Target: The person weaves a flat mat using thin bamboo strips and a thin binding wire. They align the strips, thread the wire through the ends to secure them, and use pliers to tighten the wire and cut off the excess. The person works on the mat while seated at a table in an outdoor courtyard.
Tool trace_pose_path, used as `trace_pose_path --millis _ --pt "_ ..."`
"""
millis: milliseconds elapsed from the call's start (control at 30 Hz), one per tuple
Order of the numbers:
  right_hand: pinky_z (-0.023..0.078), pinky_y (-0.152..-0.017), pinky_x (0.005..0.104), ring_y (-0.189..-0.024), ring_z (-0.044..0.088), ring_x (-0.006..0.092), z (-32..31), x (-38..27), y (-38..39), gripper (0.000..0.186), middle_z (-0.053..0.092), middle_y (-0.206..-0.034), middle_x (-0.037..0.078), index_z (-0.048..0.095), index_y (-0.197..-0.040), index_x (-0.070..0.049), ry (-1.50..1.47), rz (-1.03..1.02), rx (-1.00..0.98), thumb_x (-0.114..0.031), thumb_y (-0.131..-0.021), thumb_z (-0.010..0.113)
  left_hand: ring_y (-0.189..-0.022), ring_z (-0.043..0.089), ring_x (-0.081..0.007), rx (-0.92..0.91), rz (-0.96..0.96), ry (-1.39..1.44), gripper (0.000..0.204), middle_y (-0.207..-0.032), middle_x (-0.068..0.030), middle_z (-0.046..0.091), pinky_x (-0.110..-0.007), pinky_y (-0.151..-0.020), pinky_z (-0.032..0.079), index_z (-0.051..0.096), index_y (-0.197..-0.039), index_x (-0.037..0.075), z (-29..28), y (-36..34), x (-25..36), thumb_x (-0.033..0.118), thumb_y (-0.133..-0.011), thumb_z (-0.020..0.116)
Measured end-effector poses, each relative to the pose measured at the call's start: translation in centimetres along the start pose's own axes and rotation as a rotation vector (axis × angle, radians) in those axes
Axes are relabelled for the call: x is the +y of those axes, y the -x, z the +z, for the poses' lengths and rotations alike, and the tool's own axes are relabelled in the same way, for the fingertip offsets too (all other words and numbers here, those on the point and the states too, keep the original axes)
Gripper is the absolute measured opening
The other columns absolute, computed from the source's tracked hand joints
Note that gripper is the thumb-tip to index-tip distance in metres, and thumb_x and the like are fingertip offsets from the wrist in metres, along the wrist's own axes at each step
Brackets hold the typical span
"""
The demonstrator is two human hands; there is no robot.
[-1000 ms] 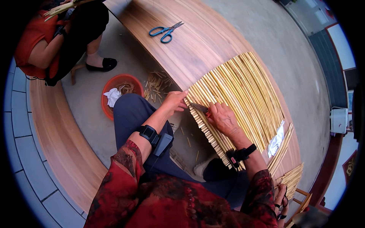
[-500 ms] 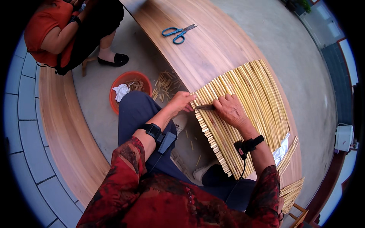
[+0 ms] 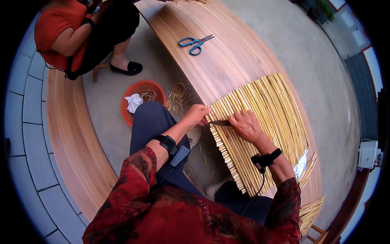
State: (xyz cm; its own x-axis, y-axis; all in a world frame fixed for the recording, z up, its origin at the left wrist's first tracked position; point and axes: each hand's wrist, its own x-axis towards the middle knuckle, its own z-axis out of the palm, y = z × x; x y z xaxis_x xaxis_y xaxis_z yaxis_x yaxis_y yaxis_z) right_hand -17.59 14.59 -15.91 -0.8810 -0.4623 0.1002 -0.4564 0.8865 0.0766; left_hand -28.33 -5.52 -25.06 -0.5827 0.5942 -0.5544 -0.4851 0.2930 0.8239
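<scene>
A mat of yellow reed stalks (image 3: 264, 118), laid side by side, covers the near part of the wooden table, its ragged left ends sticking out over the edge. My left hand (image 3: 196, 115) pinches the stalk ends at the mat's far left corner. In my right hand (image 3: 246, 127), closed on the mat, is a small dark-bladed knife (image 3: 220, 122). Its blade points left, and the tip is at the stalk ends beside my left fingers. The knife's handle is hidden in my fist.
Blue-handled scissors (image 3: 196, 44) lie farther up the table (image 3: 219, 69). A red basin (image 3: 124, 106) with fibre and white paper stands on the floor near cut stalk pieces (image 3: 178, 96). Loose reeds (image 3: 312, 213) lie at the lower right. Another person (image 3: 61, 32) sits at upper left.
The whole view has shifted, so the table, scissors and basin sit slightly lower in the picture. Both hands stay at the same mat corner, with the knife still in my right.
</scene>
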Motion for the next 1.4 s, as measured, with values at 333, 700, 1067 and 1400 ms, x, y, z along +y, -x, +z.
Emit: trace_pose_path --millis 333,700,1067,1400 --pt "0.042 -0.063 0.0357 -0.072 0.051 0.0214 -4.6 -2.8 1.9 0.029 0.049 -0.074 0.003 0.058 -0.09 -0.013 -0.21 0.046 0.185 -0.015 -0.065 0.071 -0.077 0.066 -0.0299 -0.01 -0.098 -0.094 0.06 -0.094 -0.0175 0.065 -0.046 -0.064 0.054 0.06 -0.109 -0.001 -0.8 -1.1 0.3 0.054 -0.087 0.056" --pt "0.037 -0.075 0.0363 -0.081 0.051 0.0225 -10.2 -5.0 8.9 0.032 0.053 -0.083 0.004 0.058 -0.097 -0.013 -0.249 0.25 0.006 -0.012 -0.067 0.067 -0.083 0.066 -0.0327 -0.089 -0.083 0.14 0.049 -0.095 -0.0178 0.064 -0.046 -0.072 0.055 0.058 -0.11 0.002 -0.1 -0.3 -0.5 0.045 -0.088 0.059" --pt "0.047 -0.069 0.0376 -0.076 0.058 0.0297 -9.2 -3.3 29.6 0.017 0.06 -0.078 0.012 0.062 -0.088 -0.004 -0.22 1.018 -0.039 -0.011 -0.073 0.062 -0.083 0.068 -0.0253 -0.215 0.09 0.207 0.038 -0.094 -0.0149 0.067 -0.039 -0.071 0.058 0.059 -0.108 -0.006 -0.1 1.7 2.6 0.026 -0.087 0.061" --pt "0.049 -0.068 0.0376 -0.074 0.062 0.0296 6.6 -12.6 38.7 0.034 0.063 -0.077 0.015 0.06 -0.085 -0.001 -0.52 1.594 -0.118 -0.03 -0.073 0.074 -0.075 0.065 -0.0133 -0.155 0.4 -0.037 0.038 -0.087 -0.0097 0.067 -0.027 -0.063 0.053 0.063 -0.1 -0.006 1.8 3.7 4.2 0.03 -0.09 0.06"
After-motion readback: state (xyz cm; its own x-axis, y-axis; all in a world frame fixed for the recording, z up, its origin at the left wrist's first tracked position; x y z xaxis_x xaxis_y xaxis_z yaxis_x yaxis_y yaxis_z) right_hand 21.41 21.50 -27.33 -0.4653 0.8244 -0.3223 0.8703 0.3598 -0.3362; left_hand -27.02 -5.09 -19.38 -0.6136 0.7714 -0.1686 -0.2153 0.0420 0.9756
